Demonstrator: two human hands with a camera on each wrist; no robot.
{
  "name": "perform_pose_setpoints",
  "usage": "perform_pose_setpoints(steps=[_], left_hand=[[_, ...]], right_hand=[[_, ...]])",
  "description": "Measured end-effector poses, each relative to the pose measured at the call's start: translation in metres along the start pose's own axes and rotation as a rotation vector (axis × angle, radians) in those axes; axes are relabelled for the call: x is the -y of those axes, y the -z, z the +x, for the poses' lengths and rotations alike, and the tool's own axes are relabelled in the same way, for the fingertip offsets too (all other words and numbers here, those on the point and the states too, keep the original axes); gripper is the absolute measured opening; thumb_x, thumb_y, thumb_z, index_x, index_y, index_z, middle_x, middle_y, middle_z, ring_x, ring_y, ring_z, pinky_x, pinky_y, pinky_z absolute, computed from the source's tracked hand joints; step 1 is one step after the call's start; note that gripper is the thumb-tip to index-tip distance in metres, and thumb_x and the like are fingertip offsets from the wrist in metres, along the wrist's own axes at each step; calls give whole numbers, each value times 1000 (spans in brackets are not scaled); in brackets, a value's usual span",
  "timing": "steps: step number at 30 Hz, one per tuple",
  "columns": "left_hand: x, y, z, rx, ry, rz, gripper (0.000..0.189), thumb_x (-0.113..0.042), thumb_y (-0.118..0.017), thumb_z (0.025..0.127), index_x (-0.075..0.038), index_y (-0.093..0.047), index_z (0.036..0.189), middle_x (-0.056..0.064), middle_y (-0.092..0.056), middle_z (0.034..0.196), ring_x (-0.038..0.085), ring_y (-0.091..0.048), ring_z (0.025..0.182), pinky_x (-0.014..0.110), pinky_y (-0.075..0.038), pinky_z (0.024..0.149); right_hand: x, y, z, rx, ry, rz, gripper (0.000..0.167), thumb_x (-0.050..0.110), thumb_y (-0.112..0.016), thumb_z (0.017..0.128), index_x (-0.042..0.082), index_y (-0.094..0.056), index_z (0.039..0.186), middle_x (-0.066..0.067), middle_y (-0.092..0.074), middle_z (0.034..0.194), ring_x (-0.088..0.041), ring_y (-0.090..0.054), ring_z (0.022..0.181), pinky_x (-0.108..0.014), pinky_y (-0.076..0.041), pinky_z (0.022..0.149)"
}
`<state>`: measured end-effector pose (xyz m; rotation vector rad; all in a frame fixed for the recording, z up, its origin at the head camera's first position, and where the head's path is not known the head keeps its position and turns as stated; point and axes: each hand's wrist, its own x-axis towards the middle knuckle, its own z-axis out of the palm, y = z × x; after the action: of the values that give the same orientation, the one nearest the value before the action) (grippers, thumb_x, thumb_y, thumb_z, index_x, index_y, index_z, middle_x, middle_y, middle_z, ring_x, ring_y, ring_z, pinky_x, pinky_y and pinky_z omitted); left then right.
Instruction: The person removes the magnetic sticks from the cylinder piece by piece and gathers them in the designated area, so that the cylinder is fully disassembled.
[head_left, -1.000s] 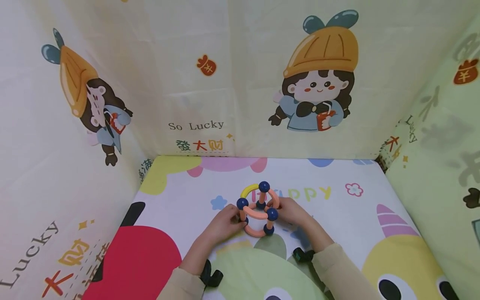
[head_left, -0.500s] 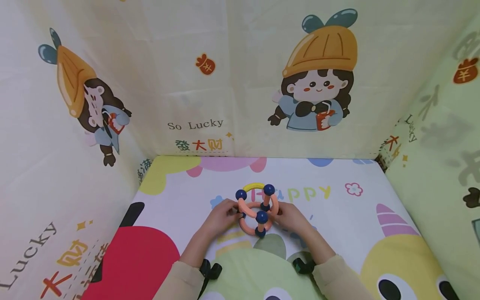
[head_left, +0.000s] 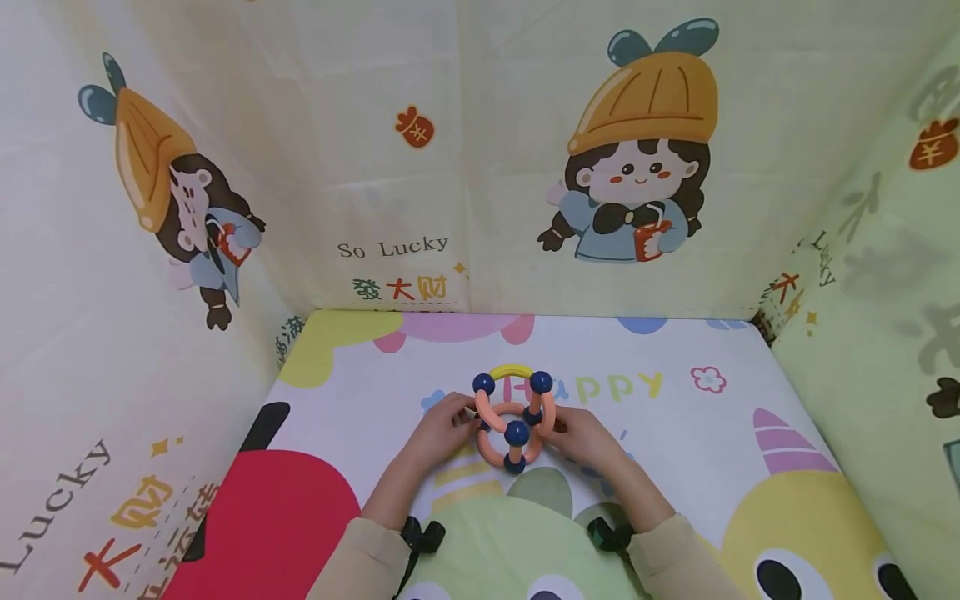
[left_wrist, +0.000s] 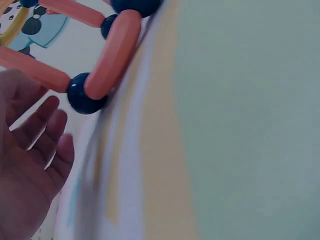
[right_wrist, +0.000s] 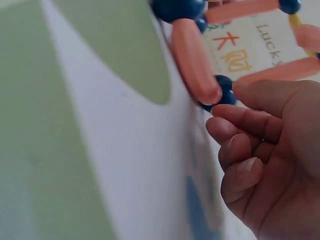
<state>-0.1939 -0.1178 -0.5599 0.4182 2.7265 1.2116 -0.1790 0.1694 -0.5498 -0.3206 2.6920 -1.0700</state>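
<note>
R hand (head_left: 576, 433) pinches a lower ball (right_wrist: 227, 95) of the ball-and-rod frame (head_left: 517, 433), fingers curled; L hand (head_left: 444, 429) half-curled at its L side, can't tell if gripping. I've got it midway btwn them, neither nearer, yellow rod (head_left: 512, 369) crosswise, far side.

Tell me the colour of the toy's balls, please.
The balls are dark blue; the head view shows them best.
</note>
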Motion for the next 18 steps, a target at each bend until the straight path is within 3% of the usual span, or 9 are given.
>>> perform_pose_setpoints(steps=[5, 8, 10, 13, 16, 18], left_hand=[[-16, 16, -4, -57, 7, -100, 28, -29, -51, 102, -27, -64, 127, -6, -64, 120, 15, -61, 103, 40, -51, 92], [-33, 25, -4, -72, 27, -185, 38, -43, -48, 103, -25, -58, 136, -3, -61, 132, 19, -59, 118, 46, -47, 102], [-44, 30, -3, -55, 26, -244, 48, -50, -49, 100, -27, -51, 143, -3, -56, 140, 20, -54, 127, 47, -44, 107], [-55, 32, -2, 15, -24, -275, 57, -51, -52, 99, -28, -40, 150, -3, -48, 147, 20, -49, 134, 46, -40, 112], [-58, 32, -2, 57, -77, -282, 56, -43, -55, 100, -31, -36, 152, 0, -48, 148, 21, -51, 132, 46, -41, 111], [-58, 32, -3, 73, -76, -283, 54, -42, -55, 100, -36, -37, 150, 1, -48, 148, 23, -52, 130, 47, -42, 109]], right_hand=[[5, 18, -4, -31, -15, -22, 10, 29, -61, 98, 25, -70, 95, 6, -63, 79, -12, -54, 71, -30, -43, 64], [13, 33, -11, -66, -25, 77, 17, 35, -57, 100, 24, -69, 97, 0, -64, 79, -15, -54, 66, -31, -44, 59], [20, 42, -14, -70, -48, 175, 26, 46, -54, 100, 24, -68, 100, -4, -62, 75, -19, -53, 61, -32, -44, 55], [31, 49, -17, -67, -72, 281, 36, 58, -53, 96, 25, -66, 102, -8, -57, 70, -22, -51, 55, -32, -43, 51], [40, 50, -18, -55, -59, 305, 39, 59, -56, 94, 24, -64, 110, -11, -59, 75, -23, -52, 56, -32, -44, 51], [42, 48, -18, -53, -40, 295, 38, 55, -60, 93, 24, -62, 114, -10, -62, 79, -23, -53, 57, -32, -45, 50]])
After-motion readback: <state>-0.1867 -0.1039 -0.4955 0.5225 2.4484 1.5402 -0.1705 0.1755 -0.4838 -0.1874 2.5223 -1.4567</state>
